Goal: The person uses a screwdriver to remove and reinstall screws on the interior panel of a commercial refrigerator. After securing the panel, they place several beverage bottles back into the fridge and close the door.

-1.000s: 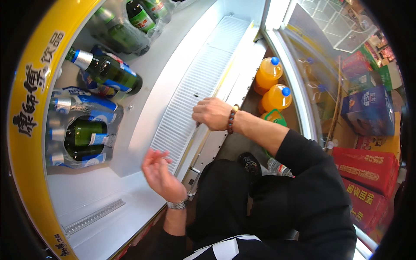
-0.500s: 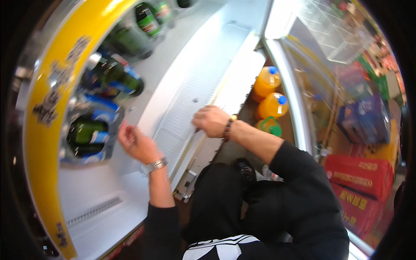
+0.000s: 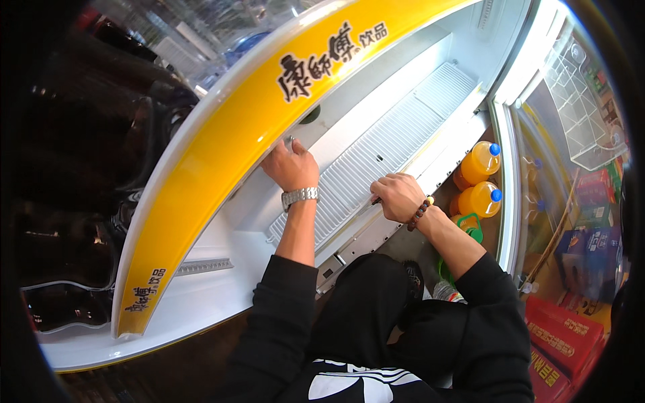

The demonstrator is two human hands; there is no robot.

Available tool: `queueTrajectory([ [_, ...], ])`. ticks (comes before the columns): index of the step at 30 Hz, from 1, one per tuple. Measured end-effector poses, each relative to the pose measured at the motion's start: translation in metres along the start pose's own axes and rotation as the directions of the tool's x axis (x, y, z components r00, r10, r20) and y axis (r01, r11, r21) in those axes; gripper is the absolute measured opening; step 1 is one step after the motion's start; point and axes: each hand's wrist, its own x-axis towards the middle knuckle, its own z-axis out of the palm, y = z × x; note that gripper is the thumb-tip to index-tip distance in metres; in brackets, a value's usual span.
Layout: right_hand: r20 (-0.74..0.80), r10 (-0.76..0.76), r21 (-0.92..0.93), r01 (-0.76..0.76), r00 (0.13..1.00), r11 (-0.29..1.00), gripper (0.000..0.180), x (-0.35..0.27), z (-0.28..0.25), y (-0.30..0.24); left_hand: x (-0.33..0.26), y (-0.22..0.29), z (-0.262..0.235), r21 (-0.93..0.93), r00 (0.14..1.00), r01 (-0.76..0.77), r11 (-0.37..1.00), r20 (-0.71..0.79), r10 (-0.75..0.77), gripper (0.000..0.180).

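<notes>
My left hand (image 3: pixel 290 166), with a silver watch at the wrist, reaches inside the white fridge beside the lower edge of its yellow front panel (image 3: pixel 222 154). Its fingers look curled, with a small shiny piece showing at the thumb; what they hold is unclear. Over the front edge of the white ribbed shelf (image 3: pixel 423 101), my right hand (image 3: pixel 401 196) is closed. A small dark tip sticks out of its fingers, too little to name. A small dark piece (image 3: pixel 380 158) lies on the shelf, left of that hand.
Orange drink bottles with blue caps (image 3: pixel 481 200) stand at the right by the open glass door (image 3: pixel 509 134). A green-capped bottle (image 3: pixel 470 228) is nearer me. Red boxes (image 3: pixel 561 336) and a dark blue box (image 3: pixel 588 262) lie beyond the door. Dark bottles (image 3: pixel 74 168) fill the far left.
My view has swung left and closer to the yellow panel, hiding most of the fridge bottles. My left hand has gone from open fingers to curled ones near the panel. My right hand stays closed.
</notes>
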Motion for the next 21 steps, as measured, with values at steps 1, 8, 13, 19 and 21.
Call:
queueTrajectory([
  [1,-0.008,-0.008,0.008,0.008,1.0,1.0,0.006,0.001,-0.001,-0.001,0.0,0.0,0.001,0.021,0.996,0.05,0.999,0.076,-0.052,0.027],
  [8,0.116,0.176,0.173,-0.195,0.977,0.965,0.015,0.004,-0.03,-0.014,0.002,-0.01,0.009,0.044,0.995,-0.009,0.999,0.102,0.005,0.015],
  [13,0.163,0.458,0.449,-0.479,0.874,0.754,0.025,0.025,-0.05,-0.023,0.004,-0.005,0.004,-0.02,0.998,0.034,0.999,0.06,-0.032,0.012],
  [19,0.027,0.516,0.743,-0.362,0.856,0.562,0.025,0.046,-0.074,-0.058,-0.03,0.038,-0.039,-0.71,0.688,0.694,0.12,0.604,-0.402,0.017],
  [21,-0.027,0.495,0.761,-0.303,0.868,0.573,0.023,0.049,-0.08,-0.071,-0.041,0.045,-0.059,-0.582,0.517,0.769,-0.264,0.809,-0.279,0.021],
])
